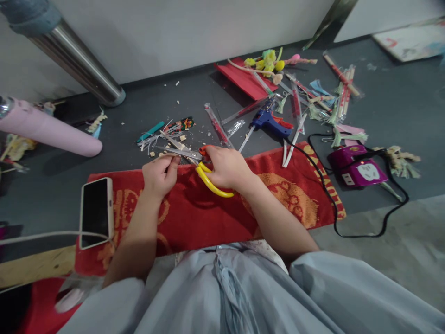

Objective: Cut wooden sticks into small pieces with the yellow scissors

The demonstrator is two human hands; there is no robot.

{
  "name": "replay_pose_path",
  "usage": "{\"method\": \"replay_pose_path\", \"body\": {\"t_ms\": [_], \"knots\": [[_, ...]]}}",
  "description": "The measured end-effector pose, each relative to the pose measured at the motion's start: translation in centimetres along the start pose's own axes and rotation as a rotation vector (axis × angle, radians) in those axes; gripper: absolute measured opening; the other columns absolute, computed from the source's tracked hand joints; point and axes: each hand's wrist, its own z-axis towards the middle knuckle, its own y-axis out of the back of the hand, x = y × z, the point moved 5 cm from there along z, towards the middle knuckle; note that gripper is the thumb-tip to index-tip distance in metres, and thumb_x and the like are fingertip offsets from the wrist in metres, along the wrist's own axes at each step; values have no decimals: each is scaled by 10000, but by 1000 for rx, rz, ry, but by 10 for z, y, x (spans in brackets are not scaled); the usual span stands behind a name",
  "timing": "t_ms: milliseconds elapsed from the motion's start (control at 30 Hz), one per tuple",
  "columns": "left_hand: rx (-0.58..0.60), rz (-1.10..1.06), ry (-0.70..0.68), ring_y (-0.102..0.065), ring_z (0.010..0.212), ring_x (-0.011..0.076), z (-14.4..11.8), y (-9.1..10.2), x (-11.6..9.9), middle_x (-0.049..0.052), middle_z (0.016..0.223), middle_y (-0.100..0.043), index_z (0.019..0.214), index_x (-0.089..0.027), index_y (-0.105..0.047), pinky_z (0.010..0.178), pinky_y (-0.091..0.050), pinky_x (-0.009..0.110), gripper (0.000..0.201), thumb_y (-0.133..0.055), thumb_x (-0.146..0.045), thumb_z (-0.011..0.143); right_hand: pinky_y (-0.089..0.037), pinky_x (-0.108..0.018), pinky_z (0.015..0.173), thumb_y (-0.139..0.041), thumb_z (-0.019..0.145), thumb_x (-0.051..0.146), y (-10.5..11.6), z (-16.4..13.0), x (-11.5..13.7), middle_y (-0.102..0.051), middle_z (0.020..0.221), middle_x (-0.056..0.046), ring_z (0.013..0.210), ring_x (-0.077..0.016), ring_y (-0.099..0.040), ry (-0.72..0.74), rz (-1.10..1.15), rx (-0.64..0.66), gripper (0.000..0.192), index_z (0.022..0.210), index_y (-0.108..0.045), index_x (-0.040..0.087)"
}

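Note:
My right hand (227, 167) is closed round a pair of scissors (215, 189) with yellow handles. The metal blades point left, toward my left hand (158, 175). That hand is closed with thumb and fingers pinched together; whatever sits between them is too small or hidden to make out. An orange-red piece (205, 149) shows beside my right fingers. Both hands are over the far edge of a red towel (208, 218). Just beyond them lie thin pale strips (149, 144), small cut bits (182, 138), a teal pen-like stick (150, 131) and a patterned scrap (187, 123).
A blue glue gun (269, 123) lies right of centre, its cord near a purple power socket block (358, 167). Wrapped sticks (347, 90), tassels and a red packet (243, 81) are scattered behind. A phone (96, 211) and pink bottle (52, 127) are at left.

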Motion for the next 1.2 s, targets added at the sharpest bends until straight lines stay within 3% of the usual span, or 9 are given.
{"method": "replay_pose_path", "body": {"t_ms": [667, 800, 1067, 1200], "knots": [[8, 47, -130, -586, 560, 126, 0, -2, 4, 37, 600, -647, 594, -192, -578, 533, -411, 221, 368, -416, -352, 883, -377, -310, 658, -416, 816, 426, -2, 0, -2, -686, 952, -113, 830, -252, -631, 23, -13, 25, 341, 961, -546, 146], [33, 23, -76, -568, 551, 128, 1, -3, 6, 39, 575, -623, 565, -194, -553, 531, -405, 229, 412, -395, -401, 884, -394, -317, 681, -413, 833, 466, -2, 0, -2, -682, 970, -126, 852, -259, -630, 16, -12, 26, 380, 986, -539, 142], [108, -113, 23, -467, 447, 108, 3, -4, 5, 7, 449, -496, 484, -190, -480, 474, -342, 241, 553, -336, -527, 899, -412, -335, 810, -389, 828, 639, -6, 1, -2, -641, 1016, -144, 938, -263, -592, 77, 23, -103, 570, 1024, -520, 119], [201, -172, 50, -497, 453, 110, 3, -6, 3, 11, 454, -542, 473, -193, -511, 485, -359, 245, 586, -321, -539, 906, -400, -359, 861, -393, 811, 672, -6, 2, -2, -620, 1039, -155, 977, -274, -562, 107, 45, -146, 604, 1020, -517, 119]]}}
